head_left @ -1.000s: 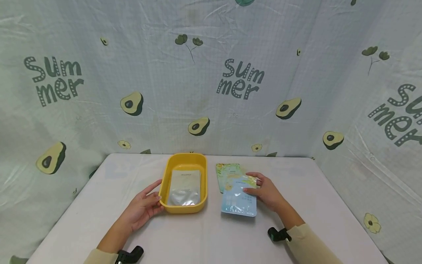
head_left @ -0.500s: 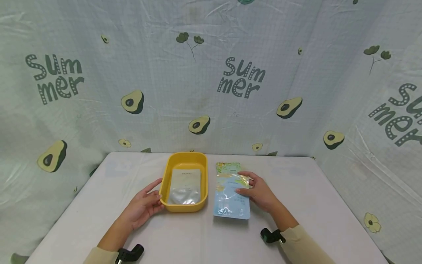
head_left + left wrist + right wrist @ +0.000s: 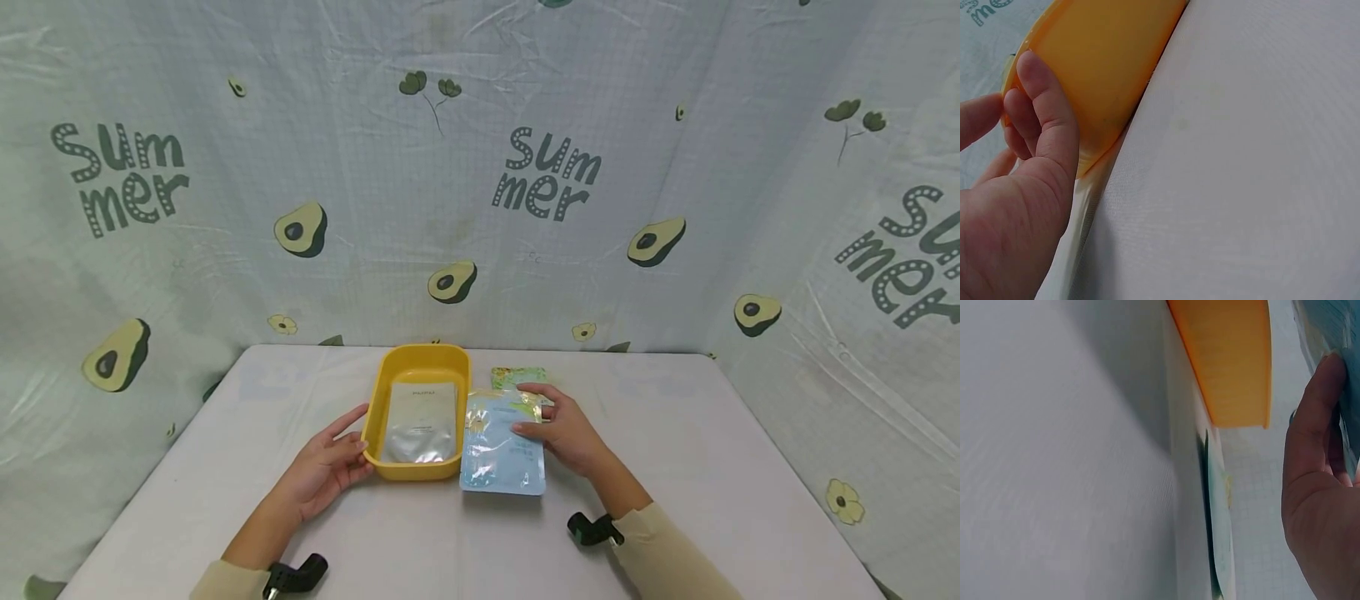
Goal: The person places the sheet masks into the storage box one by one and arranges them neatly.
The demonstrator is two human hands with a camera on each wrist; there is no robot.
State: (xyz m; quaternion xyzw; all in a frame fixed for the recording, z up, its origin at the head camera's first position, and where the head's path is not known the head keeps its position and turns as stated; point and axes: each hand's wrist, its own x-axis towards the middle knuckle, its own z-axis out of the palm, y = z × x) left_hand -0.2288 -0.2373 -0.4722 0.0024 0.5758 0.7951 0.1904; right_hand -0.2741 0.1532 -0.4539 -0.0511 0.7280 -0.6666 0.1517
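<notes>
The right hand (image 3: 566, 429) pinches a light-blue sheet mask packet (image 3: 495, 467) by its right side, thumb on top. In the head view this packet hangs just above the table, its left edge by the tray's right rim. The left hand (image 3: 326, 473) holds the left front rim of the yellow tray (image 3: 420, 473), with its thumb tip at the rim and fingers against the outer wall (image 3: 1100, 106). Flat in the tray lies a silver-and-cream packet (image 3: 422, 417). Behind the blue packet a green packet (image 3: 517, 377) lies on the table, mostly covered from view.
A white-covered table (image 3: 660, 417) carries everything. A curtain (image 3: 360, 183) printed with avocados stands along its back and sides. Black wrist cameras (image 3: 300, 575) sit at both cuffs. The green packet's edge (image 3: 1217, 512) shows beyond the tray in the right wrist view.
My right hand has carried the blue packet left, from over the green packet to beside the tray's right rim. The left hand and tray have stayed in place.
</notes>
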